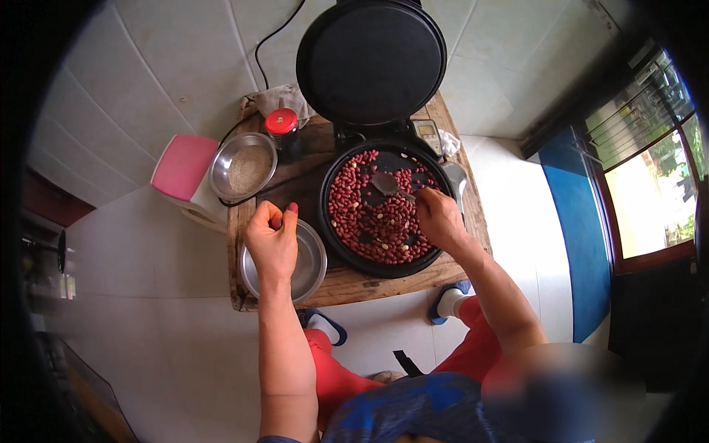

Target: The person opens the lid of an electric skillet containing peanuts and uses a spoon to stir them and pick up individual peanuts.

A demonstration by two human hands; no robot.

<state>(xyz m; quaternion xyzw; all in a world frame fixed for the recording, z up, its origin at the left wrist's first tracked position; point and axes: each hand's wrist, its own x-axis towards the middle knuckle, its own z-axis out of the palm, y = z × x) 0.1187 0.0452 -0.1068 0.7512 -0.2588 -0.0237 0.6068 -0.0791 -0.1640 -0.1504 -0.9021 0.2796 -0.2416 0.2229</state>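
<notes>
My right hand point(442, 219) grips the handle of a spoon point(385, 184), its bowl end among red-skinned peanuts point(396, 221). They lie scattered across the black pan of an electric griddle point(324, 226), with dark patches of the pan showing between them. A few pale, skinless kernels are mixed in. Hinged at the back, the round griddle lid point(371, 63) stands raised. My left hand point(271, 238) is closed over a metal bowl point(317, 267), its thumb against the curled fingers, and nothing shows in it. The hand hides part of that bowl.
Behind it on the wooden table point(354, 288) are a metal bowl of pale grains point(215, 176) and a red-lidded jar point(281, 122). A large metal spoon point(455, 178) lies right of the griddle. Left of the table is a pink-topped stool or bin point(185, 166). A power cord point(257, 52) hangs behind.
</notes>
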